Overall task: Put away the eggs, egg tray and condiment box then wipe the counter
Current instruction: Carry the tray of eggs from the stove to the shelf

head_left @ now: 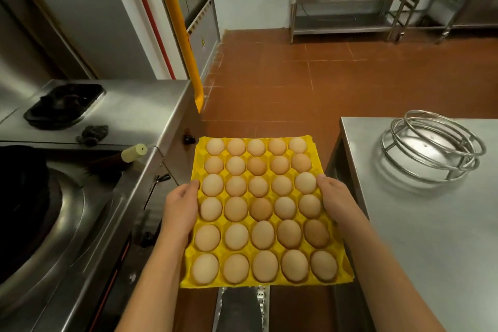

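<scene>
Holding the yellow egg tray (pixel 194 237) level in mid-air, both hands grip it at opposite side edges. Left hand (pixel 179 210): fingers curled under the left edge, thumb on the rim. Right hand (pixel 338 201): fingers wrapped round the right edge, thumb beside the outer column. Eggs (pixel 260 209) fill all thirty cups, five across, six deep. The tray hangs over the tiled floor (pixel 283 75), between the two grips, touching no surface. Left of the left grip stands a steel stove (pixel 134 116) with a dark wok (pixel 24 210). Right of the right grip, a steel surface (pixel 431 224) carries wire ring stands (pixel 433 145).
</scene>
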### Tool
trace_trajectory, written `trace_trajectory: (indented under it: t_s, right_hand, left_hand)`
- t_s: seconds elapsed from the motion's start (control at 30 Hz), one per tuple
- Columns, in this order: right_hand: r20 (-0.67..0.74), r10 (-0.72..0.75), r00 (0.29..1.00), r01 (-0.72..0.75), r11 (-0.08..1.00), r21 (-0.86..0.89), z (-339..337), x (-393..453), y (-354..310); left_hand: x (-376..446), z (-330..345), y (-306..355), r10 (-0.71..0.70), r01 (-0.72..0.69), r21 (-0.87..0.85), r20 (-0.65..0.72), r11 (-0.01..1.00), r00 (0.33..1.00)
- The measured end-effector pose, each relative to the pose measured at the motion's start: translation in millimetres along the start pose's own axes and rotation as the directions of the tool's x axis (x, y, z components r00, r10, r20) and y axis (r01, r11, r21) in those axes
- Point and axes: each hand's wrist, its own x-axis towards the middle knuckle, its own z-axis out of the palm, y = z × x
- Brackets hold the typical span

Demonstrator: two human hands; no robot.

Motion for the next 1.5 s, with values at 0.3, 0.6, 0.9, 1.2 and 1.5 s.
trace_trajectory:
  t_s: [0.3, 0.6, 0.9, 1.2, 1.5]
  right_hand:
    - [-0.057, 0.008, 0.998, -0.009, 1.0, -0.013, 48.4, 114.8, -65.6]
    - [-0.146, -0.012, 0.989, 0.017, 0.999, 0.032, 65.8, 205.0, -127.2]
    - [-0.206, -0.036, 0.978, 0.032, 0.999, -0.023, 34.2, 329.8, -158.4]
    - [-0.162, -0.024, 0.986, 0.028, 0.999, 0.026, -20.7, 482.5, -223.2]
    - [-0.181, -0.079, 0.98, 0.084, 0.996, 0.018, -58.0, 570.6, -288.5]
  left_hand:
    - [157.0, 26.3, 35.6, 0.021, -0.022, 0.032, 0.044, 0.999, 0.999]
    - [275.8, 60.7, 83.6, 0.049, -0.059, 0.073, 0.134, 0.996, 0.99]
    - [373.9, 153.3, 130.8, 0.058, -0.083, 0.125, 0.19, 0.989, 0.98]
    - [458.3, 256.5, 199.0, 0.02, -0.028, 0.102, 0.077, 0.994, 0.997]
    - [515.2, 321.8, 276.9, 0.079, -0.082, 0.045, 0.06, 0.996, 0.995]
